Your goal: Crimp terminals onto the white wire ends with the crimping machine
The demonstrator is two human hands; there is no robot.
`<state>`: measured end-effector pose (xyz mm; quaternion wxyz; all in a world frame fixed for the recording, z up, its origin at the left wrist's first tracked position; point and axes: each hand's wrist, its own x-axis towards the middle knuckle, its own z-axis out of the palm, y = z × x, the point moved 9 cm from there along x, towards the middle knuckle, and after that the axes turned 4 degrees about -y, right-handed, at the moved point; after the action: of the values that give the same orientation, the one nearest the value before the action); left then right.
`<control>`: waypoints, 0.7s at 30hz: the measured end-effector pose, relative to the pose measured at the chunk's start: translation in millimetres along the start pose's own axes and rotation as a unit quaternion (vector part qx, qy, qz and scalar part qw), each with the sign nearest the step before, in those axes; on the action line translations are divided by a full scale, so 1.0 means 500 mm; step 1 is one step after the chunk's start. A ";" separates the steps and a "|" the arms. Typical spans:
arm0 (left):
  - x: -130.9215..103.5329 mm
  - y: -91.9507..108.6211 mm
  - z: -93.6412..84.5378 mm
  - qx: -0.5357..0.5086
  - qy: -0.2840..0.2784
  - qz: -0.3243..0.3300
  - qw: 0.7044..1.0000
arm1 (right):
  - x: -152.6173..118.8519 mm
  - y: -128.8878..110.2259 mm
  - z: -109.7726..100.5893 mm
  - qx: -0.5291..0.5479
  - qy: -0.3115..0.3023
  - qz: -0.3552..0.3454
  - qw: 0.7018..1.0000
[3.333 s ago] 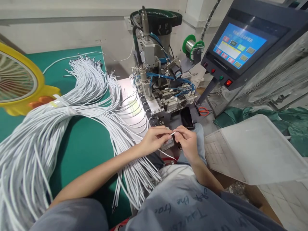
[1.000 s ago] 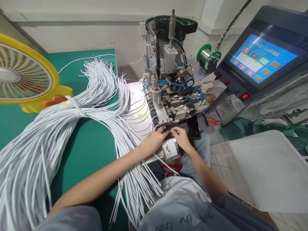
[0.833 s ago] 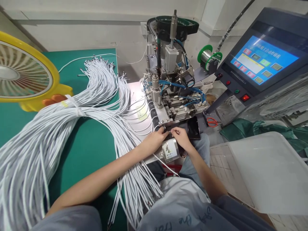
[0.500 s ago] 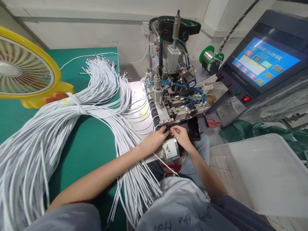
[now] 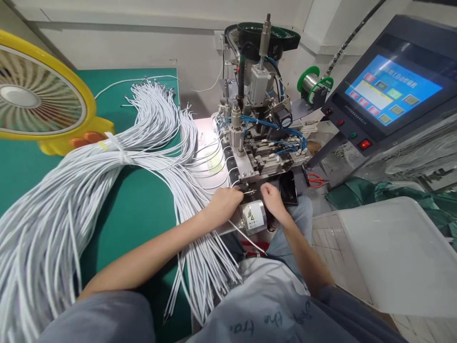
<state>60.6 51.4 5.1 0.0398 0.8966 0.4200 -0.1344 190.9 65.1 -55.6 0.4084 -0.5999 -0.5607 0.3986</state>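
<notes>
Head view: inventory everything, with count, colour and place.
Table: one, green, left
Cables: many, white, mostly on table
Fan: one, yellow, left
Machine: one, silver, centre
Spool: one, green, right of machine
Control panel: one, dark, upper right
Phone: one, black, below machine
Scissors: one, orange, right of phone
Labelled cylinder: one, silver, below machine
Container: one, white, lower right
Sheeting: some, green, far right
Shirt: one, grey, bottom centre
Left hand: one, bare, holding a cable
Right hand: one, bare, by the phone
</notes>
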 end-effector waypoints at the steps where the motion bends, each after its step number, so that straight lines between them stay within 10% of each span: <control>1: 0.000 -0.003 0.001 0.000 0.004 -0.006 1.000 | -0.020 -0.010 -0.017 -0.015 0.021 -0.001 1.000; 4: 0.003 -0.018 0.003 0.001 0.019 -0.040 0.999 | -0.106 -0.044 -0.044 -0.113 0.047 -0.008 0.992; 10: 0.003 -0.029 -0.017 -0.011 0.044 -0.072 0.996 | -0.255 -0.035 0.061 -0.216 -0.136 0.033 0.966; 15: -0.042 0.095 -0.061 -0.234 0.102 0.180 0.950 | -0.287 -0.060 0.110 -0.152 -0.213 -0.015 0.965; 21: -0.072 0.154 -0.057 -0.407 0.070 0.300 0.860 | -0.242 -0.108 -0.005 -0.053 -0.083 -0.052 0.994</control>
<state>103.5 -19.7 39.1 0.4102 0.8901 0.1498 0.1301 168.0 -53.6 -1.9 0.3482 -0.5553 -0.6437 0.3951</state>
